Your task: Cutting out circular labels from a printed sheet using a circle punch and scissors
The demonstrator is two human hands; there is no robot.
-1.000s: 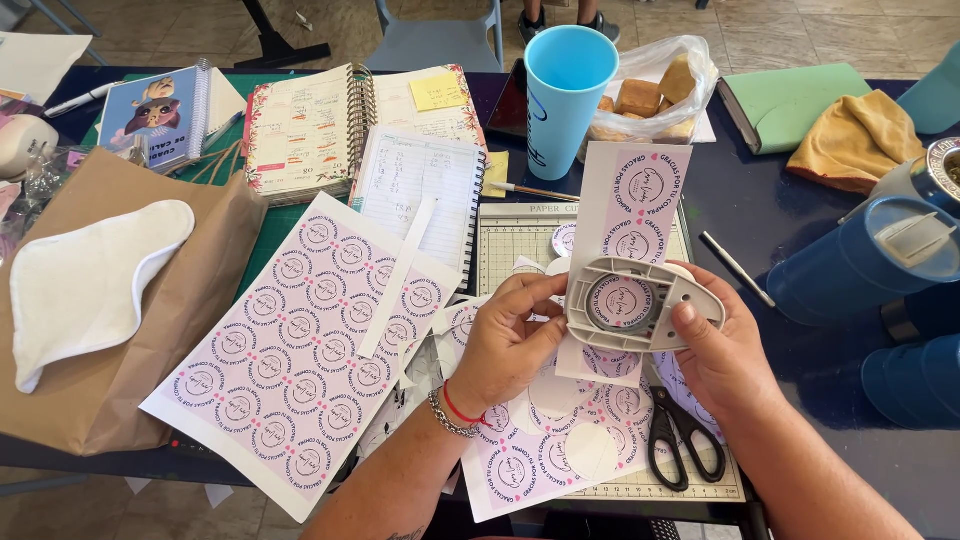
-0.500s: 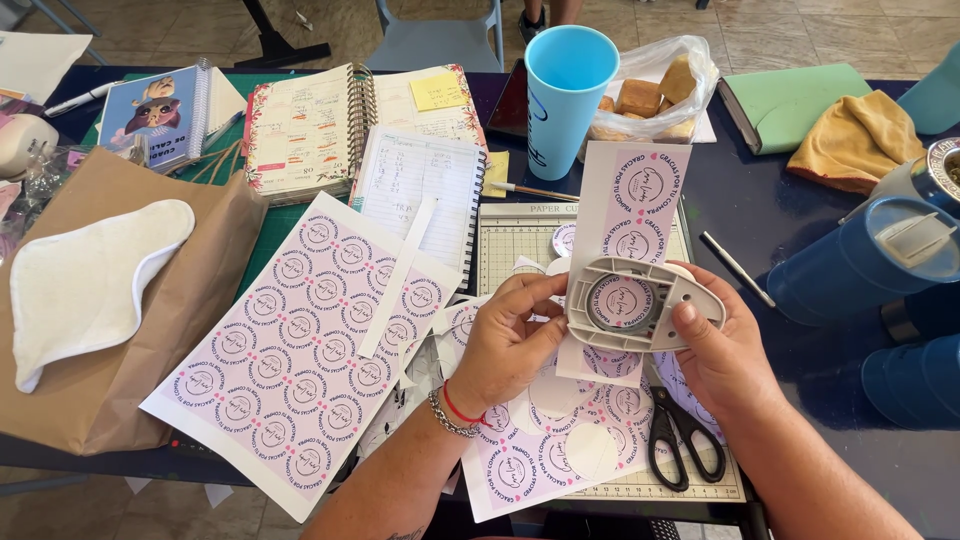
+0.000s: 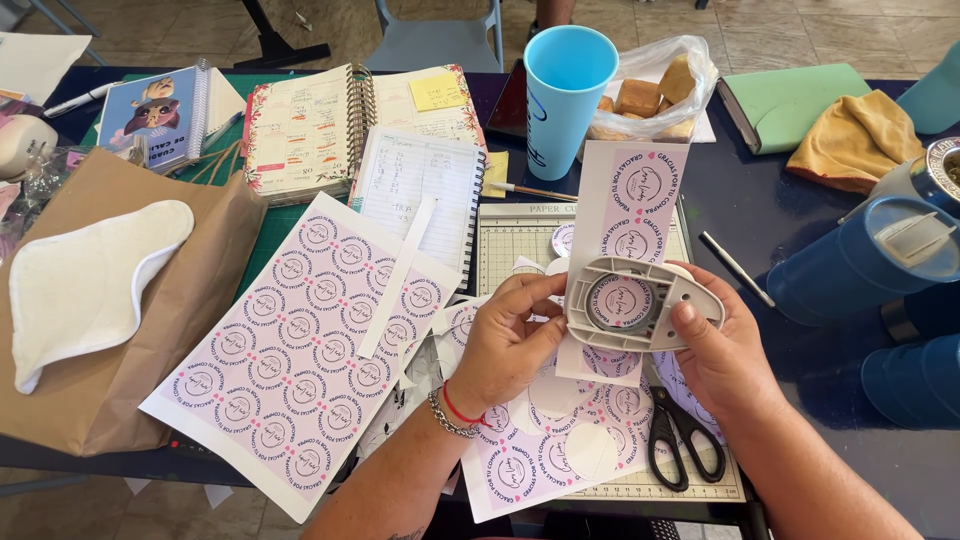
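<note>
Hands of the person work together near the front edge of the dark blue table (image 3: 780,215). The right hand (image 3: 735,350) is closed around a grey oval plastic circle punch (image 3: 643,306), with the thumb lying on its right end. The left hand (image 3: 508,340) pinches the left side of the punch, and its fingertips also touch the narrow strip of pink paper with round printed labels (image 3: 637,205) that passes through the slot. One label sits in the round window of the punch, and the strip stands upright above it, over the white cutting mat with a grid (image 3: 520,240).

Under the hands lies a pink sheet with round holes already cut out (image 3: 560,450), and black-handled scissors (image 3: 680,440) rest just beside the right wrist. A full pink sheet of round labels (image 3: 300,350) lies to the left, partly on a brown paper bag (image 3: 150,330) that carries a white cloth pad (image 3: 85,280). A light blue plastic cup (image 3: 568,85) stands toward the far edge, near a clear bag with brown pieces (image 3: 650,95).

The risk I see is a cut that is not centred. If the strip slides a little in the slot while the hand presses, the printed ring will be clipped on one side. The free upper part of the strip can also bend and pull the paper crooked.
</note>
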